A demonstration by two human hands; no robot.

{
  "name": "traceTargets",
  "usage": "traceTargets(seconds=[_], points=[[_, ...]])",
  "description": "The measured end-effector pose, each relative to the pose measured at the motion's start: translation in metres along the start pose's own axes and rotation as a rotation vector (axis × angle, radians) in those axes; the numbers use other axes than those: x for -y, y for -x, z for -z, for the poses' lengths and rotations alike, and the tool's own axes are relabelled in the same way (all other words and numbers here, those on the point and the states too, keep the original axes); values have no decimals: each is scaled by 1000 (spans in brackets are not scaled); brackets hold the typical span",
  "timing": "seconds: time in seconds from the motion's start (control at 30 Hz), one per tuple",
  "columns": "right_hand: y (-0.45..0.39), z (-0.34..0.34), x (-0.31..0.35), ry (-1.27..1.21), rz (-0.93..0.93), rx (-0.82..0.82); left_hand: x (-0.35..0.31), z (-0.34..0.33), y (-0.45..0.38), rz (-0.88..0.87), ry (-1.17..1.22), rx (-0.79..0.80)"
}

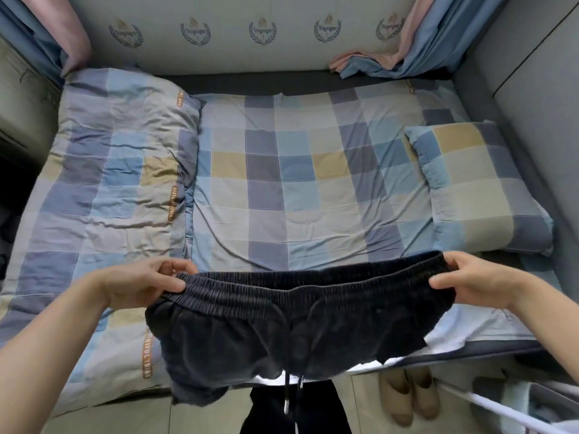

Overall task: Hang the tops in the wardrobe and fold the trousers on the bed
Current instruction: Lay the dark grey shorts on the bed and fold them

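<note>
Your left hand (147, 285) pinches the left end of the elastic waistband: thumb on top at the band's edge, fingers (175, 267) curled behind it. Your right hand (470, 281) does the same at the right end, thumb lying along the front of the band, fingers curled over the top edge. Both grips are narrow, closed on fabric.

The dark trousers (282, 333) are held up between your two hands, waistband stretched roughly level, right end a bit higher. The band sits directly between the hands, touching both. The body of the garment hangs down from the band, over the near edge of the bed (297, 189). The lower left part is bunched. The drawstring (286, 393) hangs from the centre front, with its tips dangling below the hem.

On the bed: checked sheet, a folded checked duvet (103, 189) on the left, and a checked pillow (479, 183) on the right, well apart from the trousers. Beige slippers (407, 399) are on the floor by the bed edge, below your right forearm. Curtains (407, 48) are bunched at the far right corner.
</note>
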State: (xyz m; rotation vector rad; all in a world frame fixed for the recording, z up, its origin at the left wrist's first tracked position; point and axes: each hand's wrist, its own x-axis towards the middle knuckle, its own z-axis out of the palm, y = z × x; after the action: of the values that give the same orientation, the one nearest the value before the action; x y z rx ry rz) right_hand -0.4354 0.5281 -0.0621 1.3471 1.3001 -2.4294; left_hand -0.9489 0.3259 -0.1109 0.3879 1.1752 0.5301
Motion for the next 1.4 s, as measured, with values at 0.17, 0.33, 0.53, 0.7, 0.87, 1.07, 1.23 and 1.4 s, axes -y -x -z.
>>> traceTargets(seconds=[0.17, 0.33, 0.53, 0.7, 0.87, 1.07, 1.23, 1.4], points=[[-170, 56, -42, -52, 29, -284, 23, 38, -165, -134, 21, -575], [-306, 103, -107, 22, -33, -378, 86, 78, -301, -222, -78, -870], [-352, 142, -99, 29, -30, -242, 80, 126, -333, -142, -109, -717], [-412, 162, -23, 160, 177, -416, -16, 162, -360, -327, -178, -835], [-509, 193, 5, 270, 331, -1043, -44, 195, -427, -344, -246, -1052], [-520, 164, -130, 383, 67, -980, 103, 184, -446, 13, -512, -974], [-458, 129, -245, 282, -136, -1129, 216, 174, -402, 256, -639, -1183], [-417, 41, -319, -351, -362, -946, 287, 124, -360, 387, -209, -1417]])
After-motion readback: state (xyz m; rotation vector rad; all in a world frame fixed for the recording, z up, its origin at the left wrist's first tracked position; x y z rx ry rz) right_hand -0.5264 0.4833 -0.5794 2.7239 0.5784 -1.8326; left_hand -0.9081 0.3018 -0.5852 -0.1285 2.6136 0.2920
